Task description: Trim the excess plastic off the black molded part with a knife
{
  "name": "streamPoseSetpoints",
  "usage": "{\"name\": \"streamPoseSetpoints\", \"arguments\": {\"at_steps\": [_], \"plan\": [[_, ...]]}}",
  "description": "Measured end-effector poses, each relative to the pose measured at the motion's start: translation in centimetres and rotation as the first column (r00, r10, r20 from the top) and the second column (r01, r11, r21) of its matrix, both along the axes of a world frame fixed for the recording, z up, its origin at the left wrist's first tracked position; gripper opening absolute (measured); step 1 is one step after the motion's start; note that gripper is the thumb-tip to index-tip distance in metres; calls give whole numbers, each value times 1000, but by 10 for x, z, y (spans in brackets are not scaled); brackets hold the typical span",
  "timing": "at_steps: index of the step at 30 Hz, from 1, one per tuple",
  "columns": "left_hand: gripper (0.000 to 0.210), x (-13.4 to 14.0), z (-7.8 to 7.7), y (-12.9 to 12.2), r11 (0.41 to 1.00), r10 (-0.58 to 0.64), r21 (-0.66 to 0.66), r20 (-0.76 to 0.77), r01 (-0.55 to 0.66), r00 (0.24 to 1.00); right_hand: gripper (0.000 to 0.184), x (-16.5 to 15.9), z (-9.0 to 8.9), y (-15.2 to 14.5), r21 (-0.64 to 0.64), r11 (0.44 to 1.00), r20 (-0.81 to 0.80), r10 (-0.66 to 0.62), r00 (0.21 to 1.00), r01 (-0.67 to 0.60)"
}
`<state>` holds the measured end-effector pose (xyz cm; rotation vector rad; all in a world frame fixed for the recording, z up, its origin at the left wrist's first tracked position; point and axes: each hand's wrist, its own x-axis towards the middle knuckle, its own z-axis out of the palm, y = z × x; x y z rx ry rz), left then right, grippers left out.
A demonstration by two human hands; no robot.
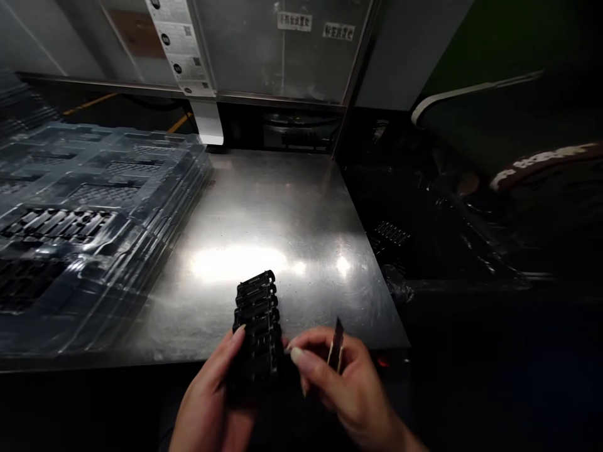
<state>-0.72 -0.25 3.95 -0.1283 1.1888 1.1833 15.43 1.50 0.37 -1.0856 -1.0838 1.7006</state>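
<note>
My left hand (214, 392) grips a black ribbed plastic part (257, 326) from below, holding it upright over the front edge of the steel table (273, 207). My right hand (342, 383) sits just right of the part, fingertips touching its side, and pinches a small thin blade-like tool (336, 344) that points upward.
A stack of clear plastic trays (80, 213) with black parts in their pockets fills the table's left side. A dark bin area (424, 245) with more black parts lies to the right. A clear guard panel (282, 50) and a label strip (181, 50) stand behind.
</note>
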Motion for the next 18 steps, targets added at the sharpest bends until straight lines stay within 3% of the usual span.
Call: {"name": "streamPoseSetpoints", "arguments": {"at_steps": [3, 9, 13, 15, 16, 18], "plan": [[27, -2, -1, 7, 997, 75, -27, 25, -74, 997, 24, -10, -4, -10, 18, 999, -60, 47, 997, -46], [28, 3, -3, 13, 997, 79, -15, 43, -78, 996, 16, -22, -6, -7, 85, 996, -102, 14, 995, -5], [24, 4, -4, 7, 999, 31, 15, 74, -32, 997, 30, -20, -4, -6, 28, 999, -67, -34, 997, 36], [31, -5, -9, -2, 991, -114, 68, -59, 118, 992, 34, -14, -2, -3, 7, 997, -60, -75, 995, 76], [37, -12, -12, -7, 975, -194, 64, -211, 212, 958, 36, -10, 0, -1, -4, 995, -64, -102, 993, 102], [42, -28, -17, -14, 958, -233, -8, -608, 288, 759, 38, -2, 8, 4, -50, 991, -91, -127, 988, 123]]}}
